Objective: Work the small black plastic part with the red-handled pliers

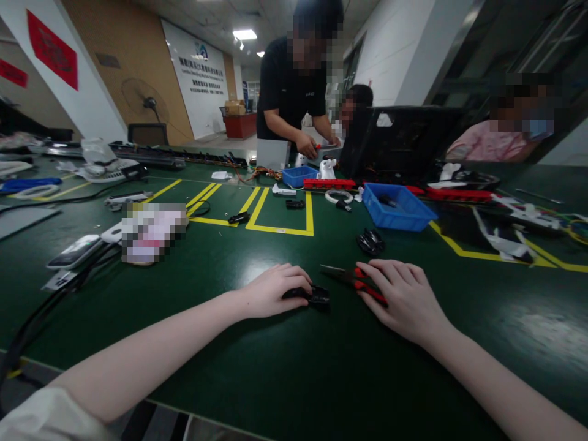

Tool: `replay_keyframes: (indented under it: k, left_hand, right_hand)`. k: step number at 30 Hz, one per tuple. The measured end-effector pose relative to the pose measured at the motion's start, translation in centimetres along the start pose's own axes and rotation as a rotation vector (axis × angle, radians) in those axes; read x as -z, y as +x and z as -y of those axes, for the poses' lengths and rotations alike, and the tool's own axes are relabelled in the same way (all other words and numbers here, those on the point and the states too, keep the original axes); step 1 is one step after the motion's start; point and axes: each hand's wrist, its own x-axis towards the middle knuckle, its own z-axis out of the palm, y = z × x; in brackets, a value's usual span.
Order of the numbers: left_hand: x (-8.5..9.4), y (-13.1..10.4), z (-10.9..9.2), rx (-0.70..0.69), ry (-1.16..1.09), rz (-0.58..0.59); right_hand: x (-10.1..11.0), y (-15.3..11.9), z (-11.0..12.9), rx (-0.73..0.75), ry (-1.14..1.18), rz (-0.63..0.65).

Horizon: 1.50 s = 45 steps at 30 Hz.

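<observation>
In the head view my left hand (278, 291) rests on the green table with its fingers closed round a small black plastic part (320, 296), whose right end sticks out past my fingertips. To the right, my right hand (407, 297) grips needle-nose pliers (362, 286) by their red handles. Their thin metal jaws point left, towards the black part, and stay apart from it. Just beyond the pliers lies a clump of black plastic parts (370, 242), touched by neither hand.
Beyond my hands stand a blue bin (397, 208) and a smaller blue bin (299, 176). Yellow tape (280, 230) marks the green table (257, 355). Black cables (76, 285) and a power strip (76, 251) lie at left. Across the table a person (294, 92) stands holding a red-handled tool.
</observation>
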Motion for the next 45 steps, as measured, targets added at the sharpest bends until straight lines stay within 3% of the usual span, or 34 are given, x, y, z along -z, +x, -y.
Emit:
replay_keyframes:
  k: [5,15,20,28,34,45]
  left_hand:
    - [0.1,0.0,-0.1,0.012,-0.003,0.013]
    - [0.1,-0.1,-0.2,-0.004,-0.104,-0.025]
    - [0.0,-0.3,-0.9,-0.01,-0.165,-0.051]
    - [-0.1,-0.5,-1.3,0.037,-0.16,-0.185]
    - [-0.6,-0.3,-1.0,0.055,-0.126,-0.199]
    - [-0.8,-0.2,-0.5,0.044,-0.05,-0.164]
  right_hand:
    - [0.5,-0.1,0.0,0.013,0.057,-0.051]
    - [2.3,0.3,1.1,0.227,-0.012,-0.096]
    - [3.3,0.3,1.6,0.189,0.114,-0.065]
    - [4.4,0.0,1.9,0.117,0.295,0.061]
    - [3.6,-0.4,2.3,0.104,0.361,0.111]
    - [1.7,-0.3,0.4,-0.111,0.424,0.241]
